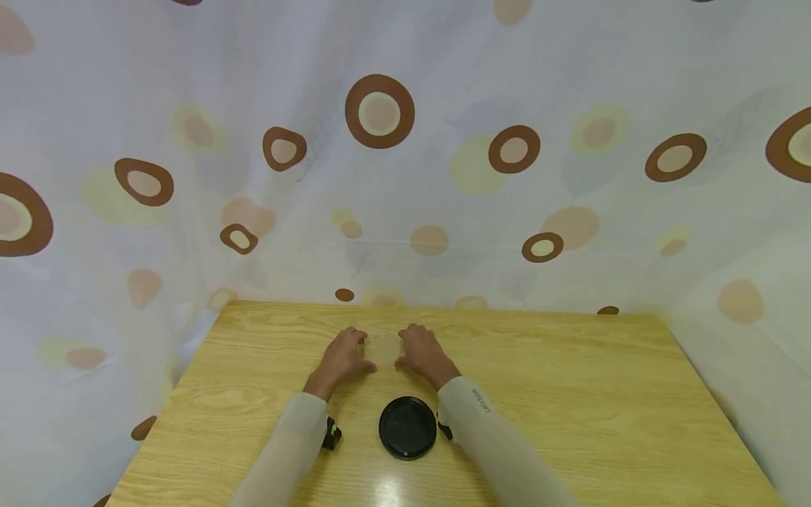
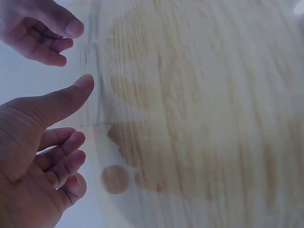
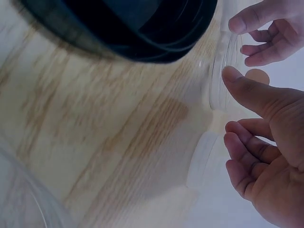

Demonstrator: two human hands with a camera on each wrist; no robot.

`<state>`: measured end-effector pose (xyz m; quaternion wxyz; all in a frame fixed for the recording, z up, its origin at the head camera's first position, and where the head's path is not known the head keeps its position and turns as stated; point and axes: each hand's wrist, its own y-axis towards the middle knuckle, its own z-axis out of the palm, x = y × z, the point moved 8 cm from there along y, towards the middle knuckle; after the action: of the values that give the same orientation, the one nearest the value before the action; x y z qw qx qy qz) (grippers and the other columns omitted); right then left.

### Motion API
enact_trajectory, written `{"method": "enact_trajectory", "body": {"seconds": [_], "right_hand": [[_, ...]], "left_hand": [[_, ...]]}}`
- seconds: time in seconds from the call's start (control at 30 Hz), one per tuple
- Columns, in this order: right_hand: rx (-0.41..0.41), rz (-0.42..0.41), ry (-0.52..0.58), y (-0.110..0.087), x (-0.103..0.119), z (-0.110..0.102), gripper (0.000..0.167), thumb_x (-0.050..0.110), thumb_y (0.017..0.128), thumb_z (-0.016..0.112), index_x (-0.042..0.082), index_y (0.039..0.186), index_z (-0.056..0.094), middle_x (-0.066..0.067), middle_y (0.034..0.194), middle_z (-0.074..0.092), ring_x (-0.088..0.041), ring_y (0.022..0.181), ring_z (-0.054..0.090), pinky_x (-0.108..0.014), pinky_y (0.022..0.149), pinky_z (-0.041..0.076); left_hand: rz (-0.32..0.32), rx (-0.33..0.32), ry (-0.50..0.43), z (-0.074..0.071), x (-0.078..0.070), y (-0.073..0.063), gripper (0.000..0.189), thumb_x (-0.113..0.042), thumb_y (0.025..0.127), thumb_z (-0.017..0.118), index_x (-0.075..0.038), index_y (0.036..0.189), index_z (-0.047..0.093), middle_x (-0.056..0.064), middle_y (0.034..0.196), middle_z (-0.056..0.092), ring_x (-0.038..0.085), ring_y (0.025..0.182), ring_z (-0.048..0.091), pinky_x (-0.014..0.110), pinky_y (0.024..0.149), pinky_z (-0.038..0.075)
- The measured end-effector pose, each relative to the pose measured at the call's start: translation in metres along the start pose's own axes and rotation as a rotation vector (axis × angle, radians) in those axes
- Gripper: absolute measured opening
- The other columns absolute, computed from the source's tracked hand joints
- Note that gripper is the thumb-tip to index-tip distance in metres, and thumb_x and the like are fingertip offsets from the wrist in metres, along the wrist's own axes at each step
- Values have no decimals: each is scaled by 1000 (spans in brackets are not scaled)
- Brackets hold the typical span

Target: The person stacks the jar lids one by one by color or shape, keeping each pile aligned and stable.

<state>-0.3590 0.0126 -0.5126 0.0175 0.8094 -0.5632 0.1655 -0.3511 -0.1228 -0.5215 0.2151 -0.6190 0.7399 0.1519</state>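
Observation:
In the head view, a clear see-through round piece (image 1: 383, 350), like a shallow dish or lid, lies on the table between both hands. My left hand (image 1: 343, 358) is at its left side and my right hand (image 1: 426, 352) at its right, thumbs toward me. The wrist views show the clear piece's edge (image 2: 91, 107) with thumb tips close to it and the other fingers loosely bent. Firm contact cannot be made out. A black round lid-like dish (image 1: 408, 427) lies nearer to me, between the forearms; the right wrist view shows its dark rim (image 3: 166, 50).
The light wooden table (image 1: 589, 408) meets a pale cloth (image 1: 443, 176) with brown and cream spots at back and sides. Black wrist-worn devices (image 1: 331, 433) show by both sleeves. A pale translucent strip (image 3: 202, 161) and a clear curved edge (image 3: 35, 194) appear in the right wrist view.

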Motion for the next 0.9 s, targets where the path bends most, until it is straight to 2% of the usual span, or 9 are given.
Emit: {"method": "enact_trajectory", "body": {"seconds": [0.3,0.53,0.77,0.9], "right_hand": [[-18,-8,-41,4,6,4,56,32,77,79,3,122,61,-13,109,61,-30,105,57,-43,97,45],[-10,20,13,5,6,7,46,27,76,80,3,112,64,-13,104,61,-31,103,58,-45,96,44],[-15,21,43,6,5,12,31,22,75,81,3,92,63,-11,93,61,-28,91,60,-42,85,48],[-15,45,55,6,4,13,32,22,76,81,2,95,63,-12,94,62,-28,92,60,-42,86,48]], "left_hand": [[-8,-6,5,0,2,-3,62,-26,70,85,1,121,60,11,107,59,26,97,57,42,87,49],[-5,-5,4,1,1,-2,57,-23,71,85,2,117,62,12,103,59,24,91,56,41,84,48],[57,-32,31,0,-3,-4,52,-23,70,85,3,109,64,9,94,58,19,80,53,36,74,48],[45,-24,16,2,-2,-2,51,-21,71,85,2,111,64,10,95,59,20,83,53,38,76,48]]}}
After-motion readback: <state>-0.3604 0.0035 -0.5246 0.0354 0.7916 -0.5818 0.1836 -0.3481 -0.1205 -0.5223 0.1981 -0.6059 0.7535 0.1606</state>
